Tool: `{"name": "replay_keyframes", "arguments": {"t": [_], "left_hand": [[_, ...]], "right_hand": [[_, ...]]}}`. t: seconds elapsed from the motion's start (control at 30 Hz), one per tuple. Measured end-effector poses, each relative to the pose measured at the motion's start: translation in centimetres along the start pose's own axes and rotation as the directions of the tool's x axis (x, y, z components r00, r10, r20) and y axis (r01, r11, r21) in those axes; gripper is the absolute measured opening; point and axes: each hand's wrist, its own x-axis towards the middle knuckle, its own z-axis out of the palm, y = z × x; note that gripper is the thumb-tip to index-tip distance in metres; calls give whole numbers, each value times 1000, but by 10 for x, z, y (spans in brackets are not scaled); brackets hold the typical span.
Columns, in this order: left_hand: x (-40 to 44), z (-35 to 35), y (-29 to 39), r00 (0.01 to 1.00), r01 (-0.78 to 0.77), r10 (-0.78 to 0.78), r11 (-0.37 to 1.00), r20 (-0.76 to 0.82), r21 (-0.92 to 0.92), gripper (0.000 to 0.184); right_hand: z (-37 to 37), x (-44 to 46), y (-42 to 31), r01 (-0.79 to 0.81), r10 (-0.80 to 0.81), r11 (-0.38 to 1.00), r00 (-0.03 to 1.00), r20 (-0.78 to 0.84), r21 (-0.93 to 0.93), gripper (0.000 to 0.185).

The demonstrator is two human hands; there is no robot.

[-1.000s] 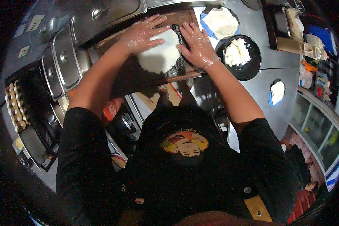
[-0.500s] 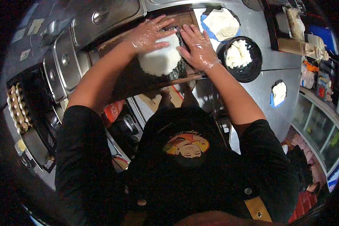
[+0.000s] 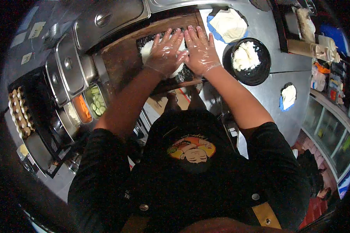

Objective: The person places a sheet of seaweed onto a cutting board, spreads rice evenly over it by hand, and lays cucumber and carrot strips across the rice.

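Both of my hands wear clear plastic gloves. My left hand (image 3: 167, 53) lies flat with fingers stretched over the white rice (image 3: 146, 50). Beside it, almost touching at the thumbs, my right hand (image 3: 201, 50) is stretched flat across the right edge of the rice and nori. The rice is spread on a dark nori sheet (image 3: 186, 74), bare at its right strip and along its edges. Under the sheet is a brown wooden board (image 3: 122, 50). Much of the rice is hidden by my hands.
To the right stands a black bowl (image 3: 263, 64) with a mound of rice. A white cloth (image 3: 228, 25) lies behind it. Lidded steel containers (image 3: 105, 19) line the left and back. Sliced cucumber (image 3: 98, 105) and orange strips (image 3: 83, 108) fill open pans at left.
My left hand has moved right and towards me, coming next to my right hand. My right hand has shifted slightly left. The open vegetable pans at left have come into view.
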Motion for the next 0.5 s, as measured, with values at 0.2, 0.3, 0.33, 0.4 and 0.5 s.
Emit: {"name": "replay_keyframes", "arguments": {"t": [0.2,0.3,0.33,0.4,0.5], "left_hand": [[-2,11,3,999,39,-41,997,-35,-62,74],[-10,10,8,996,73,-78,992,-43,-102,74],[-16,7,11,995,84,-89,988,-38,-130,73],[-25,5,15,996,84,-86,985,-8,-150,74],[-19,-6,16,997,82,-82,986,11,-147,77]], "right_hand": [[-10,4,5,24,-23,1000,997,68,-4,84],[-5,1,5,-17,15,994,1000,20,109,87],[-8,-1,2,-21,19,994,1000,24,109,87],[-11,-8,-5,-38,34,998,996,84,53,90],[-2,-8,-7,-43,38,996,997,60,79,91]]}}
